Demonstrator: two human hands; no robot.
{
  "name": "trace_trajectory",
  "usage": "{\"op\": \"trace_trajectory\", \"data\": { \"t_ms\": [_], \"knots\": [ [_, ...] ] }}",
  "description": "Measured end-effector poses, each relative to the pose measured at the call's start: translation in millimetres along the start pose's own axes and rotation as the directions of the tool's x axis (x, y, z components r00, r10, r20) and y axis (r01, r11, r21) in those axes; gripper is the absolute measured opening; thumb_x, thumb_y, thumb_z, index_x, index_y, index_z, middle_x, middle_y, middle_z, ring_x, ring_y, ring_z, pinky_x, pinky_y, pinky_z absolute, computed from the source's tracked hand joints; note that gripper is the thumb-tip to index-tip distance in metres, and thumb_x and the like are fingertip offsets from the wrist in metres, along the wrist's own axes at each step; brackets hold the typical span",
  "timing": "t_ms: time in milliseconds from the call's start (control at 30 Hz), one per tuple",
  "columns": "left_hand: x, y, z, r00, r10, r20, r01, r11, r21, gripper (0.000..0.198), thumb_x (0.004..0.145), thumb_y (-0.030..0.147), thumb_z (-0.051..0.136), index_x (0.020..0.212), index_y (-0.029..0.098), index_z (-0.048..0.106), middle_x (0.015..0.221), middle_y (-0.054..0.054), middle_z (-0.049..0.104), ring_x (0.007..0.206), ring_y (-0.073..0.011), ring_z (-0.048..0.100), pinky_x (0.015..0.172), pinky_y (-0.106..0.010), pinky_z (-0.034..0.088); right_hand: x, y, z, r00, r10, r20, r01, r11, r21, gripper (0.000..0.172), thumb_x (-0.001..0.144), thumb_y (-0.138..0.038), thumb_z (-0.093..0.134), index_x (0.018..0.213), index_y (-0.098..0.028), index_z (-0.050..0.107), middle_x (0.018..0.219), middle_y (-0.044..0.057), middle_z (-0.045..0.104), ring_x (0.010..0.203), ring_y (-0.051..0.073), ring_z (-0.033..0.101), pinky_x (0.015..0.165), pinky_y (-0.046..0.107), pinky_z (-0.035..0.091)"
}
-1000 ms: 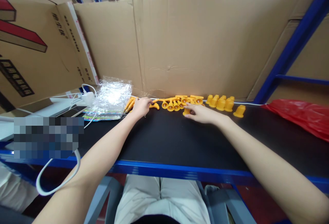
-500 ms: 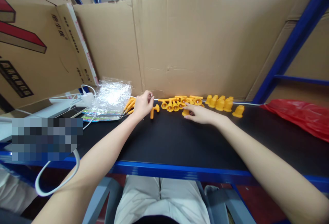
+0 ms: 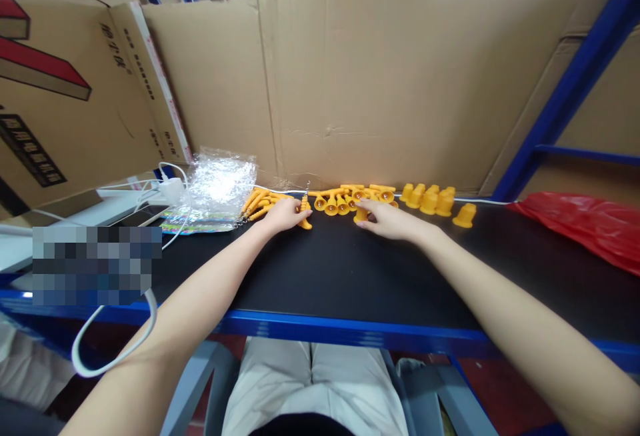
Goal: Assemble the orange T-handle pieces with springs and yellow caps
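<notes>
My left hand is closed around a yellow T-shaped handle, from which a thin metal hook points up. Beside that hand lies a pile of yellow sticks with small metal ends. My right hand pinches a yellow bell-shaped cup at the tabletop. Between and behind the hands, several yellow bell-shaped pieces lie with their openings toward me. Right of my right hand stand several yellow cups, wide rim down, with a single cup apart from them.
A black tabletop has a blue front rail. Cardboard walls the back. Clear plastic bags, a white charger and cables are at left; a red plastic bag lies at right.
My left hand has come down and slightly toward me, and the T-shaped handle that lay on the table is now in it, upright. My right hand stays at the cup.
</notes>
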State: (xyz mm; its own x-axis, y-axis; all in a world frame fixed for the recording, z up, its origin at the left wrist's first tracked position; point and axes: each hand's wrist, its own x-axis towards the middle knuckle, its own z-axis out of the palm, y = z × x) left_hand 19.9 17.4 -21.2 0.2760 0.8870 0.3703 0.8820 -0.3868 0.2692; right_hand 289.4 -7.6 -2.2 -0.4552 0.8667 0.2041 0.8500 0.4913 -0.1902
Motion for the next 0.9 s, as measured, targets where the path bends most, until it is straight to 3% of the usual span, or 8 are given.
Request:
{"op": "trace_trajectory", "data": {
  "t_ms": [167,233,333,500,700,900],
  "knots": [
    [-3,5,-5.6,0.99,-0.016,0.138,0.02,0.999,-0.028,0.037,0.08,0.051,0.049,0.063,0.018,0.053,0.053,0.0,0.058,0.051,-0.0134,0.054,0.047,-0.023,0.033,12,9,17,0.974,0.113,-0.199,-0.096,0.991,0.094,0.043,0.082,-0.028,0.055,0.121,-0.011,0.054,0.098,0.013,0.067,0.084,0.022,0.063,0.08,0.036,0.049],
    [-4,7,-6.5,0.982,-0.02,0.189,0.024,1.0,-0.019,0.035,0.08,0.05,0.048,0.067,0.018,0.056,0.053,0.001,0.059,0.051,-0.0135,0.055,0.048,-0.023,0.034,16,15,25,0.965,0.165,-0.204,-0.134,0.978,0.158,0.037,0.079,-0.028,0.059,0.113,-0.013,0.056,0.083,0.008,0.066,0.072,0.019,0.062,0.071,0.032,0.05],
    [-4,7,-4.7,0.987,-0.01,0.16,0.004,0.999,0.041,0.036,0.082,0.05,0.045,0.071,0.019,0.058,0.059,-0.001,0.062,0.056,-0.0156,0.058,0.052,-0.024,0.036,20,20,33,0.976,0.164,-0.14,-0.131,0.967,0.219,0.027,0.075,-0.032,0.064,0.096,-0.016,0.059,0.073,0.003,0.063,0.065,0.016,0.059,0.064,0.03,0.049],
    [-3,6,-1.5,0.993,0.037,0.111,-0.047,0.994,0.095,0.038,0.086,0.049,0.038,0.083,0.018,0.06,0.079,-0.006,0.067,0.073,-0.0199,0.061,0.06,-0.026,0.04,19,20,34,0.994,0.077,-0.073,-0.056,0.965,0.258,0.017,0.076,-0.032,0.062,0.08,-0.017,0.057,0.085,0.006,0.065,0.076,0.018,0.061,0.071,0.031,0.048],
    [-5,10,-3.5,0.992,0.074,0.103,-0.085,0.991,0.108,0.039,0.091,0.048,0.03,0.096,0.02,0.056,0.085,-0.007,0.067,0.079,-0.0222,0.062,0.065,-0.028,0.041,17,18,30,0.986,0.038,-0.16,-0.032,0.999,0.041,0.019,0.074,-0.024,0.059,0.092,-0.018,0.054,0.088,0.007,0.064,0.076,0.021,0.06,0.07,0.033,0.047],
    [-6,11,-3.8,0.98,0.096,0.174,-0.119,0.985,0.127,0.032,0.082,0.05,0.049,0.094,0.021,0.058,0.075,-0.004,0.067,0.075,-0.021,0.061,0.063,-0.026,0.039,19,24,31,0.979,-0.077,-0.187,0.083,0.996,0.023,0.024,0.076,-0.017,0.058,0.099,-0.016,0.058,0.104,0.009,0.064,0.092,0.022,0.06,0.083,0.036,0.046]
  ]
}}
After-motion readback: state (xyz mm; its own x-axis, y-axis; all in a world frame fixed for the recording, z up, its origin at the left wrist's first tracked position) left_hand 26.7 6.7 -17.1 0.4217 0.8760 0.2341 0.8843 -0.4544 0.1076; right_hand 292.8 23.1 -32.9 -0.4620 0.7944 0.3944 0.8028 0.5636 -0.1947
